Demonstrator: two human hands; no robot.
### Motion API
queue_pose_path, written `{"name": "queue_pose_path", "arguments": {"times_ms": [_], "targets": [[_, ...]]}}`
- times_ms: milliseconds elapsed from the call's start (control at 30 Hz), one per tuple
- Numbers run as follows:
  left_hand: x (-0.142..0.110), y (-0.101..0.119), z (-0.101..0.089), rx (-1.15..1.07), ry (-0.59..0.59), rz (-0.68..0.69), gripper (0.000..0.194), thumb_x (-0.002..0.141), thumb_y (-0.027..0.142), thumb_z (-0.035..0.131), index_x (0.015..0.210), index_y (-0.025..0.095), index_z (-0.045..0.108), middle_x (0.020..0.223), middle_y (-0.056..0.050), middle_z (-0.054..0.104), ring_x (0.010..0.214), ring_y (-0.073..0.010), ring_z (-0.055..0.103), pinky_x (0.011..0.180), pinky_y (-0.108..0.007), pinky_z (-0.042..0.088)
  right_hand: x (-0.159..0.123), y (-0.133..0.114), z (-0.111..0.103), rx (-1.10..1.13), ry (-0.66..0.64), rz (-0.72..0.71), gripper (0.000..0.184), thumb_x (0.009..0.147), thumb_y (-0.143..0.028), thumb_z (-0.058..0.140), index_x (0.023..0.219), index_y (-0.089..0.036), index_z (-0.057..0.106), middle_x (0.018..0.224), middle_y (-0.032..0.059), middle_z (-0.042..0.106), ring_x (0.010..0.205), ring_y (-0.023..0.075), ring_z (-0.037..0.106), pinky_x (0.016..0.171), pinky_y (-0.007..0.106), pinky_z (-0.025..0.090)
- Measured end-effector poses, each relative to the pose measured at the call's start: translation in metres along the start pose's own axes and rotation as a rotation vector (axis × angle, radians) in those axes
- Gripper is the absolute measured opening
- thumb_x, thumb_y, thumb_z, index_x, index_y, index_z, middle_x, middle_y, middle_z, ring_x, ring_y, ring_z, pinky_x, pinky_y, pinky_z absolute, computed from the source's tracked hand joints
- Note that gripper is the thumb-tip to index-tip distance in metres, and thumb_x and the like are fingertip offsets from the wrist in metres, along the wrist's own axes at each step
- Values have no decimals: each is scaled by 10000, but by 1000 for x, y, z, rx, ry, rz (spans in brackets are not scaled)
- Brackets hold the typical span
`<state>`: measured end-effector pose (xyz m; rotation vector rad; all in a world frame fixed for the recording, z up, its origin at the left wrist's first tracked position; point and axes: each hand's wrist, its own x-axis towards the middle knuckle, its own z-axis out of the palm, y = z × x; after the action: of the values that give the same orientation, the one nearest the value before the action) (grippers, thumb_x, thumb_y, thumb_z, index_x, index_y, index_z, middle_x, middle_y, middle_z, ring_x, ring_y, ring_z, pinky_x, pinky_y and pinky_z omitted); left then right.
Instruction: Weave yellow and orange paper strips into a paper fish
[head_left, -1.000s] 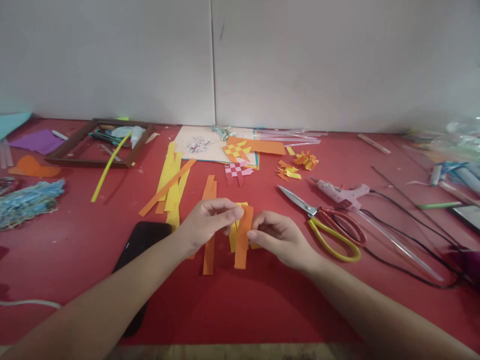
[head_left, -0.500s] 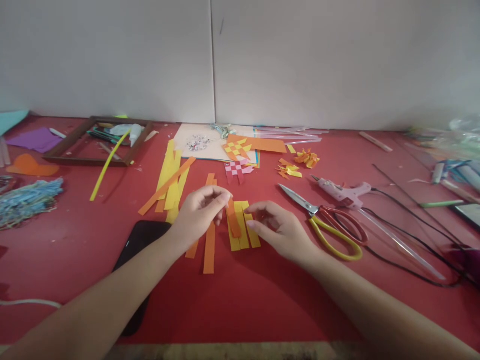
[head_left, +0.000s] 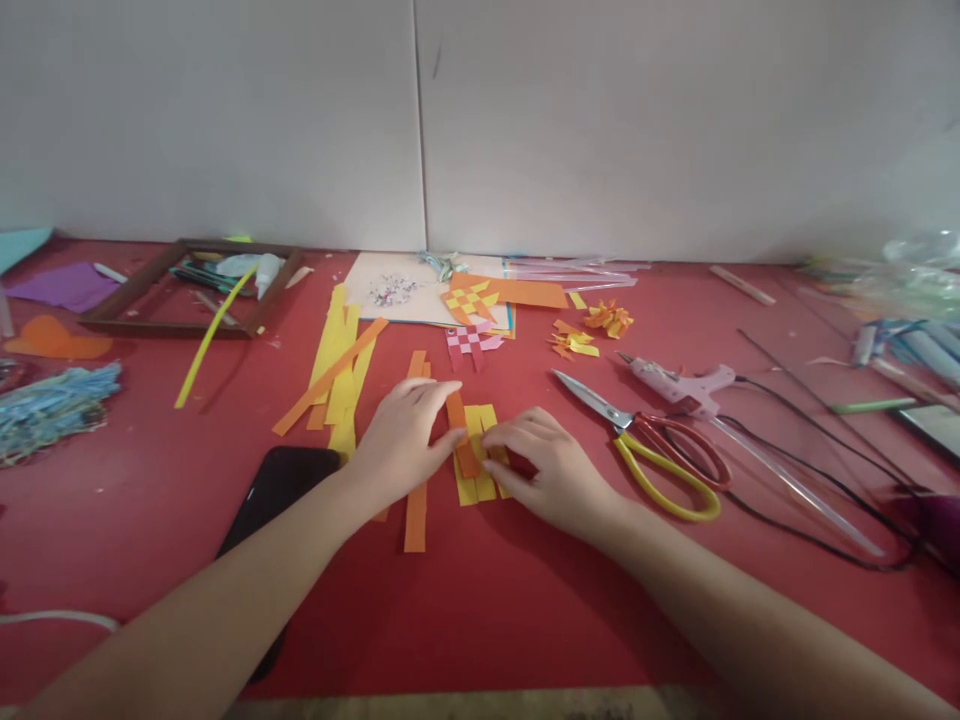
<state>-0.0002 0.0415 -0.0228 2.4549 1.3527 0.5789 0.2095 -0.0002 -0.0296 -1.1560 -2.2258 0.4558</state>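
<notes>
Yellow paper strips [head_left: 469, 490] lie side by side on the red table, with an orange paper strip [head_left: 466, 450] slanting over the left one. My left hand [head_left: 405, 430] hovers at the left of these strips, its thumb and fingers apart around the orange strip's edge and gripping nothing. On the right-hand yellow strips rest the fingertips of my right hand [head_left: 547, 462], thumb and forefinger a little apart. That hand covers part of the rightmost strip. Beneath and beside my left hand are more orange strips [head_left: 415, 515].
Scissors [head_left: 626, 430] and a pink glue gun [head_left: 686, 385] with its cord lie at right. A black phone [head_left: 281, 480] is under my left forearm. Behind are loose yellow strips [head_left: 337, 350], woven paper fish [head_left: 466, 342], paper scraps [head_left: 607, 320] and a wooden frame [head_left: 165, 328].
My left hand has gone from a pinch at the orange strip's top to spread fingers. My right hand has shifted left, and the rightmost yellow strip sits closer to the others.
</notes>
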Motion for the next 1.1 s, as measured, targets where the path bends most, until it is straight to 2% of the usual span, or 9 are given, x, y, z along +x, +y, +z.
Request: {"name": "queue_pose_path", "arguments": {"times_ms": [200, 433, 533, 633, 733, 833, 900, 1000, 1100], "targets": [[2, -1, 0, -148, 73, -26, 388, 841, 210, 659, 1214, 177, 556, 1153, -98, 664, 1123, -280, 562, 989, -498, 447, -1, 1, 1, 12, 16, 5, 97, 860, -157, 586, 933, -201, 633, 820, 30, 692, 781, 170, 573, 759, 319, 473], [3, 5, -10, -922, -23, -273, 192, 821, 244, 657, 1006, 208, 620, 946, -26, 621, 840, -143, 603, 745, -282, 514, 2, -2, -7, 94, 48, 112, 82, 882, -255, 583, 912, -224, 652, 882, 43, 725, 830, 190, 637, 779, 354, 500], [3, 6, -12, -1080, -25, -276, 196, 790, 246, 699, 966, 201, 626, 930, -10, 575, 842, -121, 572, 723, -237, 490, 1, -6, -13, 141, 168, 123, 163, 890, -345, 588, 983, -226, 648, 991, 70, 726, 930, 219, 653, 841, 391, 503], [3, 9, -13, -1116, -34, -292, 187, 784, 251, 717, 919, 192, 603, 893, 5, 548, 782, -103, 557, 667, -215, 472, -2, -11, -13, 259, 182, 128, 227, 859, -358, 635, 1041, -223, 625, 973, 65, 723, 892, 202, 671, 793, 348, 534], [1, 12, -13, -1073, -12, -241, 206, 788, 282, 725, 905, 190, 582, 858, 3, 566, 774, -116, 575, 681, -234, 490, -4, -13, -8, 320, 207, 175, 100, 871, -299, 627, 937, -224, 624, 826, 25, 711, 739, 152, 670, 690, 279, 537], [-1, 12, -13, -893, 89, -163, 219, 856, 333, 658, 1010, 203, 572, 875, -26, 616, 844, -161, 617, 768, -297, 521, -3, -4, -8, 183, 328, 236, 58, 890, -260, 587, 859, -223, 620, 780, 16, 694, 693, 147, 643, 665, 280, 513], [-2, 9, -13, -587, 169, -119, 196, 910, 329, 578, 1061, 204, 570, 952, -63, 647, 920, -203, 624, 844, -368, 516, -1, 10, -12, 37, 342, 280, 49, 876, -237, 576, 859, -222, 619, 789, 21, 691, 707, 167, 634, 655, 299, 496], [-4, 1, -10, -29, 216, -49, 256, 898, 293, 570, 1126, 176, 570, 1148, -139, 628, 1134, -323, 542, 963, -506, 448, -1, 32, -17, -228, 242, 286, 61, 841, -200, 568, 824, -220, 622, 824, 44, 682, 809, 227, 628, 723, 368, 486], [-5, -7, -4, 212, 191, -60, 392, 875, 312, 590, 1213, 123, 534, 1248, -203, 576, 1215, -400, 470, 991, -569, 409, -2, 40, -17, -389, 268, 228, 87, 863, -206, 551, 847, -217, 635, 959, 90, 651, 966, 276, 603, 836, 443, 474]]}}
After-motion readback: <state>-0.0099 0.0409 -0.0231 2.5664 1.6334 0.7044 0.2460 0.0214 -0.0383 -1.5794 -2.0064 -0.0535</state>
